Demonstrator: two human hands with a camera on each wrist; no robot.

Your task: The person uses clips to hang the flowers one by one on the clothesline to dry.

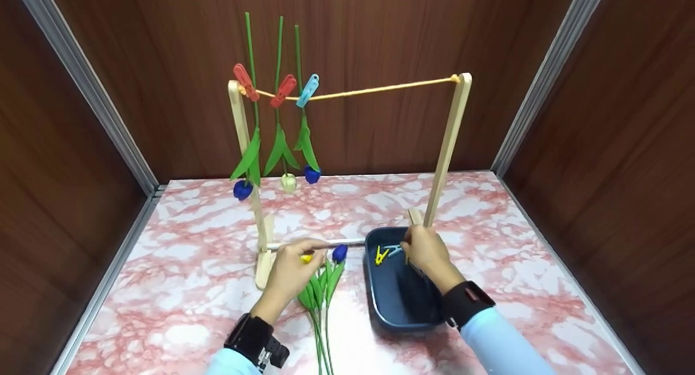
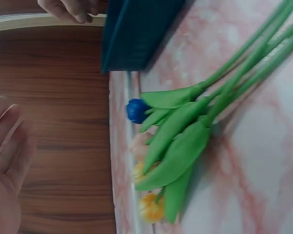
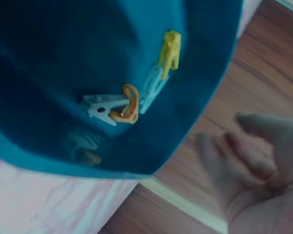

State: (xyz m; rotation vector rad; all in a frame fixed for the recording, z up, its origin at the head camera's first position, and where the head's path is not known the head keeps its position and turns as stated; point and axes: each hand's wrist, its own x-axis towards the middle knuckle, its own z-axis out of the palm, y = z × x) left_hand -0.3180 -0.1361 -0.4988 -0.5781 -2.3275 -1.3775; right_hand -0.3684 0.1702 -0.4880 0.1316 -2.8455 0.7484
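Observation:
My left hand [image 1: 293, 269] hovers over a bunch of artificial tulips, holding nothing, its fingers loosely bent. The bunch's green stems [image 1: 320, 331] lie on the marbled table; its heads include a blue tulip [image 2: 137, 111] and a yellow tulip [image 2: 151, 208]. Over the far end of a dark blue basin [image 1: 374, 310] is my right hand [image 1: 428, 253], fingers apart with nothing between them in the right wrist view. Inside the basin lie a yellow clothespin [image 3: 171, 51], a light blue clothespin [image 3: 153, 87], an orange clothespin [image 3: 131, 105] and a grey-blue clothespin [image 3: 101, 107].
A wooden stand [image 1: 449, 147] carries an orange cord [image 1: 374, 91] behind the basin. Red clothespins [image 1: 283, 91] and a blue clothespin [image 1: 308, 90] hold three tulips upside down at its left. Brown wood-grain panels [image 1: 369, 33] enclose the table.

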